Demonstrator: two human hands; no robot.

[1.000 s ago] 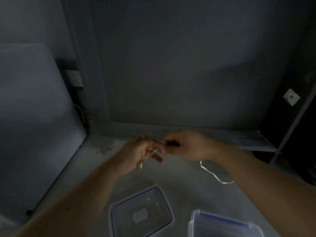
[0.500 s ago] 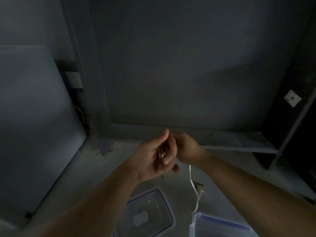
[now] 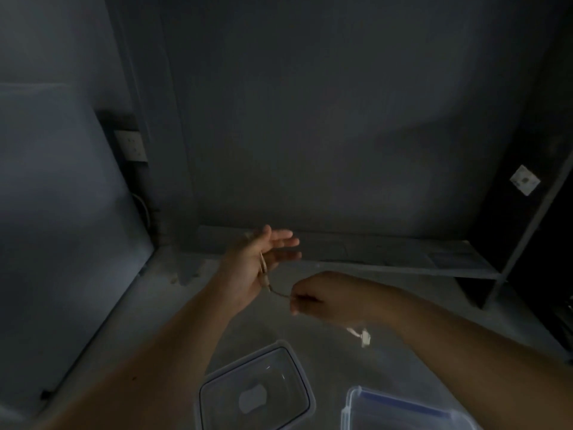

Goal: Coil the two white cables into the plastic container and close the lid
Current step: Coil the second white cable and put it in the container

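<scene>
My left hand (image 3: 254, 265) is raised with its fingers spread, and loops of a white cable (image 3: 264, 268) are wound around its palm. A short stretch of that cable runs down to my right hand (image 3: 322, 297), which pinches it in a closed fist. The cable's free end with its plug (image 3: 365, 338) dangles below my right wrist. A clear plastic container (image 3: 257, 389) sits open on the table in front of me, with a pale shape showing through its base. Its lid (image 3: 400, 411) with a blue seal lies to the right. Only one cable can be made out.
The scene is dim. A grey table top (image 3: 148, 305) meets a dark back wall with a low ledge (image 3: 403, 256). A pale panel stands at the left, with a wall socket (image 3: 133, 145) behind it. A dark shelf frame (image 3: 521, 231) rises at the right.
My right hand has dropped from behind my left hand to below and right of it, drawing the cable across the palm. My left fingers have spread apart. The plug end has swung up.
</scene>
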